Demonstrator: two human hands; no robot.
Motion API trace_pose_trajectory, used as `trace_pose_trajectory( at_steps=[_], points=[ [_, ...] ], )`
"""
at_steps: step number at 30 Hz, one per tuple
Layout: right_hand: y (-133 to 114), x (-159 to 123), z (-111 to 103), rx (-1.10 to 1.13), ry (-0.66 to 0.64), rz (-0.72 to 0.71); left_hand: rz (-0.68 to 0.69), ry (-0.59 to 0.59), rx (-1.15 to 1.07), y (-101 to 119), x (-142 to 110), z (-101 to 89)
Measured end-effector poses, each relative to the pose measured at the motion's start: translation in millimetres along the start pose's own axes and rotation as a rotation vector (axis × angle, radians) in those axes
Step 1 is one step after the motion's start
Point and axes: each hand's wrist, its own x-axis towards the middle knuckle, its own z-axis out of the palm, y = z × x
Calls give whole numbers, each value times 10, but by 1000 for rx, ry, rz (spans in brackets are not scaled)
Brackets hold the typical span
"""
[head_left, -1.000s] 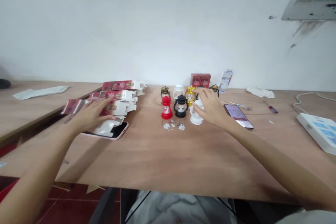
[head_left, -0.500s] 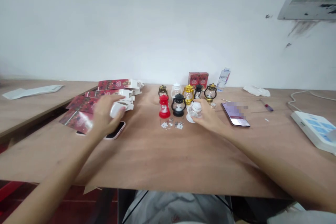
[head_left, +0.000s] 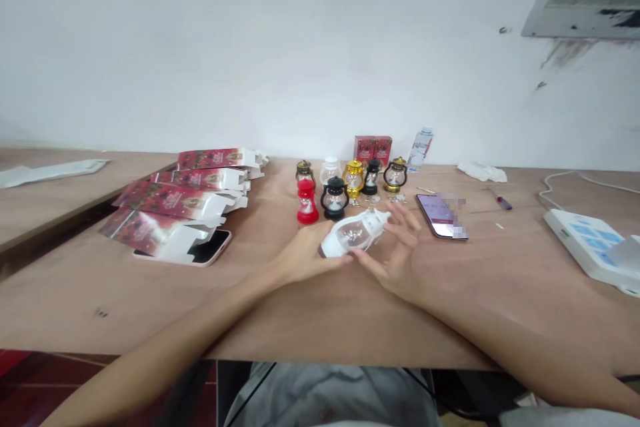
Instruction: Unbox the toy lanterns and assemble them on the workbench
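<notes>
My left hand is wrapped round the base of a white mini lantern, which is tilted on its side with its top pointing right. The lantern's clear body shows between my hands. My right hand is at the lantern's top end, fingers spread and bent, its thumb close under the clear body; I cannot tell whether it presses on it. Just behind stand a red lantern and a black lantern. Further back is a row with a gold lantern, a white one and several dark ones.
Flattened red boxes with white flaps lie at left, partly over a phone. Two upright red boxes and a clear bottle stand by the wall. Another phone, a screwdriver and a white power strip lie at right.
My left hand has moved right from the flattened boxes to the white lantern's base. The lantern has come nearer and turned from upright onto its side; my right hand's fingers have spread.
</notes>
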Motion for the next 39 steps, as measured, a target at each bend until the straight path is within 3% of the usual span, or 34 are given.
trace_pose_trajectory(
  at_steps=[4,9,13,16,22,29,39],
  points=[
    [-3,-9,-24,-162,-106,50,-89,134,82,10,-86,33],
    [12,-72,-34,-134,-175,60,-150,254,116,8,-103,32],
    [123,-14,2,1,-80,316,-239,356,12,-34,-85,-41],
    [238,46,43,201,-98,579,-259,436,-81,-83,-84,-102],
    [345,30,140,669,-365,859,-184,359,-212,-138,-104,-94],
    [395,-7,185,915,-219,1035,-215,351,-129,-128,-114,12],
    [374,7,184,935,-213,1029,-258,395,113,-66,-145,-21]
  ],
)
